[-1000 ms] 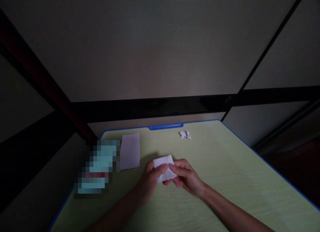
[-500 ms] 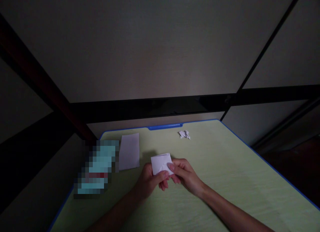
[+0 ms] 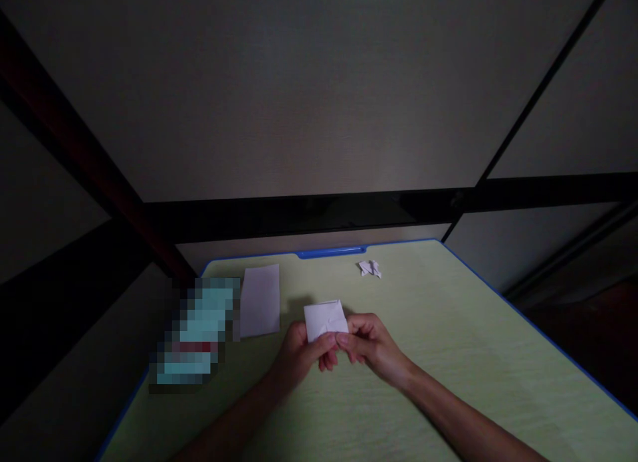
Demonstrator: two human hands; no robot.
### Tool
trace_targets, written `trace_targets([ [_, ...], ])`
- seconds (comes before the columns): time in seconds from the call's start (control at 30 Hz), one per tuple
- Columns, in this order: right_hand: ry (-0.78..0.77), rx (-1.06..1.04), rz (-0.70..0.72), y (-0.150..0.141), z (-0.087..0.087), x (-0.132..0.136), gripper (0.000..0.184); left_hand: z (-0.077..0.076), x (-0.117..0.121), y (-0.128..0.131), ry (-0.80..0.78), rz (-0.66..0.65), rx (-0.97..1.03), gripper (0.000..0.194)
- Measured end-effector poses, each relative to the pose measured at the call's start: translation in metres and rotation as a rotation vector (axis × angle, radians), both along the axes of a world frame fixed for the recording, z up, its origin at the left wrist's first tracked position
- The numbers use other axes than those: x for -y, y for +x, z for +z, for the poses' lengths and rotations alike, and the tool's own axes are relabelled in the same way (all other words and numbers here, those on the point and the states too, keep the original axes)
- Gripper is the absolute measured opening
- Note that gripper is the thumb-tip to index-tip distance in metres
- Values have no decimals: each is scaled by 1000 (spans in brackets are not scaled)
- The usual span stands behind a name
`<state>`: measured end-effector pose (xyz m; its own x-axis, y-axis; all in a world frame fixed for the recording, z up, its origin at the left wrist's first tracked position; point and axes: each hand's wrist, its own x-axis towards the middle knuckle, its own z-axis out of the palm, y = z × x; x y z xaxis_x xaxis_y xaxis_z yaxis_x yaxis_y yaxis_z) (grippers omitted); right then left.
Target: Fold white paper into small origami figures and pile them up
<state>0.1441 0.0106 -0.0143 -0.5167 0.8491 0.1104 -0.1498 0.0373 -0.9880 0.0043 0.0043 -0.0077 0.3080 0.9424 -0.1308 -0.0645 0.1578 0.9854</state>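
A small square of folded white paper (image 3: pixel 325 318) is held between my two hands above the middle of the table. My left hand (image 3: pixel 302 355) pinches its lower left part, thumb on top and fingers underneath. From the other side my right hand (image 3: pixel 371 346) grips the lower right corner, its thumb pressed on the front face. Both thumb tips lie close together at the paper's lower edge. Creases show on the front, and a folded edge runs along the top. The fingers behind the paper are partly hidden.
A flat sheet of white paper (image 3: pixel 260 301) lies to the left on the pale table (image 3: pixel 478 355). Beside it is a pixelated blue-green object (image 3: pixel 199 329). A small folded white paper piece (image 3: pixel 369 269) lies near the back edge, by a blue handle (image 3: pixel 331 252). Cabinet panels rise behind.
My right thumb has slid down the paper toward the lower edge, beside the left thumb. The paper has turned and shifted slightly; the view has moved a little.
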Motion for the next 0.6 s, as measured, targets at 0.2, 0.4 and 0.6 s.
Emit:
trace_targets([
  [0.2, -85, -23, -251, -1, 11, -1, 27, -3, 3, 0, 193, 231, -289, 26],
  [0.4, -125, -110, -363, 0, 6, -3, 19, 1, 7, 0, 226, 142, -259, 16],
  [0.6, -137, -99, -307, -3, 6, -2, 25, 5, 0, -1, 135, 181, -74, 29],
])
